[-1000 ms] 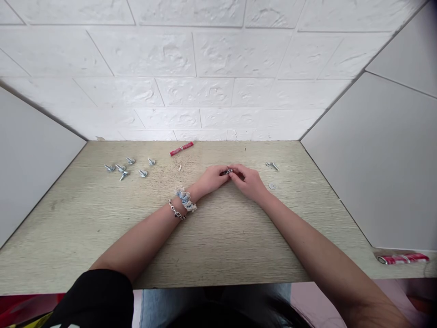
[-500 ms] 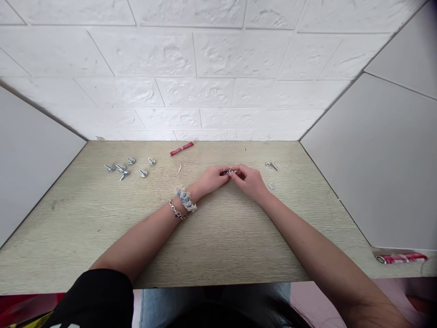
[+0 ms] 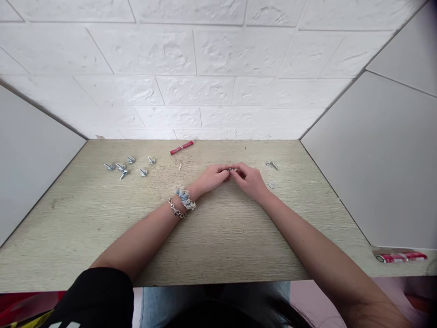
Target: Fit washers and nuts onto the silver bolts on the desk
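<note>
Pinching a small metal piece (image 3: pixel 231 170), too covered to identify surely, at frame centre between fingertips of left hand (image 3: pixel 210 179) and right hand (image 3: pixel 251 181); could drop it if squeezed unevenly.

White, brick-embossed wall (image 3: pixel 218 54) rises along the back edge of the wood-grained tabletop (image 3: pixel 218 246); smooth pale panels (image 3: pixel 385 159) flank its back corners. Light falls soft, with pinkish floor (image 3: pixel 303 300) below the front edge.
</note>
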Tool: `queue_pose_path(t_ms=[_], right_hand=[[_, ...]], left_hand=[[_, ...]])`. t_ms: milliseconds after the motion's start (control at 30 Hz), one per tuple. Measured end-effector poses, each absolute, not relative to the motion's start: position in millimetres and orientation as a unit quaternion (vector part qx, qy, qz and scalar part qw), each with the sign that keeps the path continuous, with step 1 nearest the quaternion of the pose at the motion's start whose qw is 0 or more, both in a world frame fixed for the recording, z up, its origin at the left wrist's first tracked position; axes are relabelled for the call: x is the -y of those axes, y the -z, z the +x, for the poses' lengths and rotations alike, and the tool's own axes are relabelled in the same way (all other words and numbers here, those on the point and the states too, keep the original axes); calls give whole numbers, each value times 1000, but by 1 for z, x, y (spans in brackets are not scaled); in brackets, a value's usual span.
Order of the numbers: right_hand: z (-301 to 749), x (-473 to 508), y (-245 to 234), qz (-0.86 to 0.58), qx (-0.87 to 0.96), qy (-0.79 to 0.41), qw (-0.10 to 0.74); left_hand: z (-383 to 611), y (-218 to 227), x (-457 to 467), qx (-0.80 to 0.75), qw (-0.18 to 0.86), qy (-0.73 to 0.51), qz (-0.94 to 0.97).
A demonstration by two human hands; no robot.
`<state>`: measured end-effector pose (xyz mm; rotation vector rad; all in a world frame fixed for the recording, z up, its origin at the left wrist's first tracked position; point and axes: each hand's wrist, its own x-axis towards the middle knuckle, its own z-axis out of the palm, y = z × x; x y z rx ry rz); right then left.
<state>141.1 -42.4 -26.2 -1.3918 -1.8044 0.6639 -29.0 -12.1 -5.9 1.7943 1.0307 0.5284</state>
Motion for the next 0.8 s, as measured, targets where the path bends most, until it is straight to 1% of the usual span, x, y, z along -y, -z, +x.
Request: queue_pose_path(t_ms=[800], right_hand=[[142, 44, 24, -539, 712, -270, 359]], left_hand=[[-25, 5, 13, -430, 505, -237, 710]])
